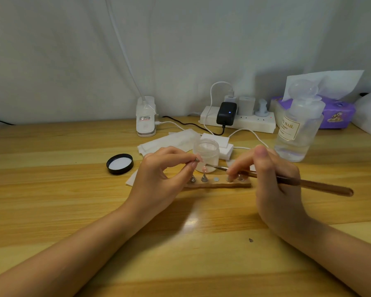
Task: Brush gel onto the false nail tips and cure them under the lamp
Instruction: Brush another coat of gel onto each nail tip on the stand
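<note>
My left hand (159, 179) pinches a small metal cone stand with a pale pink nail tip (198, 159) on it, lifted above the wooden holder strip (220, 185). My right hand (274, 179) grips a brown-handled gel brush (298, 182), whose metal end and bristles point left toward the nail tip. On the strip stand other silver cone stands (204, 177), one with a pink tip, and one bare round slot. An open clear jar (207, 152) stands just behind the strip. The small white lamp (146, 116) is at the back.
The jar's black lid (120, 163) lies to the left, inner side up. White wipes (169, 141) lie behind the jar. A clear liquid bottle (298, 125), a power strip (238, 120) with plugs and cables, and a purple tissue pack (334, 112) line the back right.
</note>
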A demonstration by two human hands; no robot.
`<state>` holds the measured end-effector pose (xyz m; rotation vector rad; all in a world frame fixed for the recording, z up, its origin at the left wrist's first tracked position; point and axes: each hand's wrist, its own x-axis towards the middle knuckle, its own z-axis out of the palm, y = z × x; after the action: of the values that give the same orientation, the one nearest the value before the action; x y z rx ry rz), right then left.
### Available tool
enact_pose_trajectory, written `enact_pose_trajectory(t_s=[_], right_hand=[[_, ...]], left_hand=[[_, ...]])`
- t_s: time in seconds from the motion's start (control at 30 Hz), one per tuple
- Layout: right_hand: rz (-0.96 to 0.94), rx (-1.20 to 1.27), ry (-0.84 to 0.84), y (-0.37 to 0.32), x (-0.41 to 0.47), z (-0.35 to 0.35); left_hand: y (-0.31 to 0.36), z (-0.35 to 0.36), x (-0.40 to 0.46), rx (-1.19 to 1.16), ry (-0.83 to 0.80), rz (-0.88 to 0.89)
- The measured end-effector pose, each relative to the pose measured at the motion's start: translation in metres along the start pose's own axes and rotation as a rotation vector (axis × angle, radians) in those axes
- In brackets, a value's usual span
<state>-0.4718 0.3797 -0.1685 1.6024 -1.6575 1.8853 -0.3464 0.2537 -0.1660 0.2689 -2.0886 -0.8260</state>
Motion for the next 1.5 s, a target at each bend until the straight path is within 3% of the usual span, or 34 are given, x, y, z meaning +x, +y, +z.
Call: enact_pose_trajectory(t_s=[0.17, 0.37, 0.57, 0.83, 1.0, 1.2, 1.5], right_hand=[[-0.052, -0.051, -0.1, 0.0012, 0.0019, 0.006], [0.053, 0.065, -0.023, 0.0031, -0.0008, 0.0003], [-0.083, -0.053, -0.111, 0.0013, 0.0027, 0.0061], [-0.003, 0.019, -0.016, 0.001, 0.0003, 0.0004], [-0.08, -0.07, -0.082, 0.001, 0.0031, 0.0068], [0.0, 0.013, -0.039, 0.0035, -0.0008, 0.0017], [-0.053, -0.058, -0.079, 0.0026, 0.0019, 0.0054]], left_hand=[[0.0001, -0.0004, -0.0006, 0.006, 0.008, 0.018], [-0.001, 0.0006, 0.0004, 0.005, 0.011, 0.016], [-0.0006, 0.0001, -0.0001, 0.005, 0.007, 0.028], [0.0013, -0.0004, 0.0, -0.016, -0.002, 0.003], [0.0019, -0.0001, 0.0002, -0.009, -0.001, 0.006], [0.0005, -0.0003, -0.0004, -0.01, -0.002, -0.002], [0.0001, 0.0001, 0.0001, -0.009, 0.0, 0.007]])
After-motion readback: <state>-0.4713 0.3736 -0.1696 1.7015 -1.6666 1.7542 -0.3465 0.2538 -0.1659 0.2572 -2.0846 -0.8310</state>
